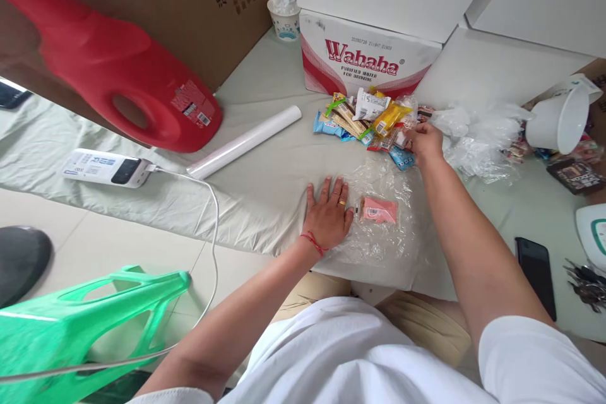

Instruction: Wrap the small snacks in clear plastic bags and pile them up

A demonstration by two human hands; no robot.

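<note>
My left hand (328, 213) lies flat with fingers spread on the cloth, at the left edge of a clear plastic sheet (379, 241). A pink wrapped snack packet (379, 210) rests on that sheet, just right of my left thumb. My right hand (427, 141) is at the right side of a pile of wrapped snacks (348, 118). Its fingers are closed in a pinch at a small white-and-red snack packet (402, 137), partly hidden by the fingertips. Yellow, white and blue wrappers show in the pile.
A Wahaha box (369, 57) stands behind the pile. Crumpled clear bags (487, 136) and a white cup (558, 120) are at right, a phone (536, 274) nearer. Leftward lie a film roll (246, 141), a red jug (123, 76) and a cabled power bank (108, 168).
</note>
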